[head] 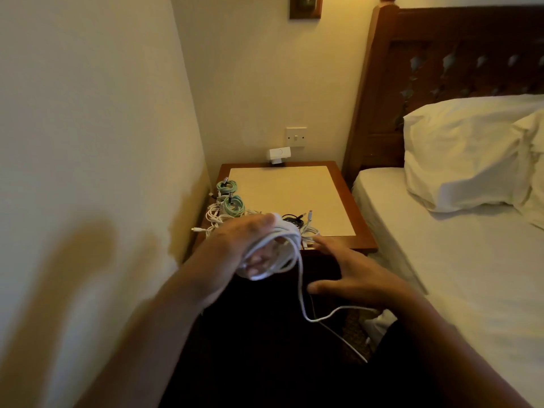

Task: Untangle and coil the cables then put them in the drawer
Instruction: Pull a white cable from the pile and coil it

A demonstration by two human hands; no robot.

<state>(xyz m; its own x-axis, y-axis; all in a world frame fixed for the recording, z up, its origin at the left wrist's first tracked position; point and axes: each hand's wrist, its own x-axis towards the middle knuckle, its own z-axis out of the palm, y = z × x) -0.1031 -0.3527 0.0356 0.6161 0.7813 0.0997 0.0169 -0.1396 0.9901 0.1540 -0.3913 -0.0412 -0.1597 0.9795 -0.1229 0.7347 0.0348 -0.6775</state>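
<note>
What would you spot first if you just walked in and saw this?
Right in the middle, the left hand grips a white cable looped round it, its loose end dangling down beside the open right hand. Behind, on the left side of the bedside table, lie two green coils. A big white pillow sits on the bed at the right.

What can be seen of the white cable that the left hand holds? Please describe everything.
The white cable is thin and smooth, and it looks plastic-coated. Most of it is wound in several loose loops around the fingers of the left hand, held in the air in front of the bedside table. It is only partly coiled: a loose tail hangs from the loops, bends below the open right hand and runs on downward. Its plugs do not show, and the loops are blurred.
</note>
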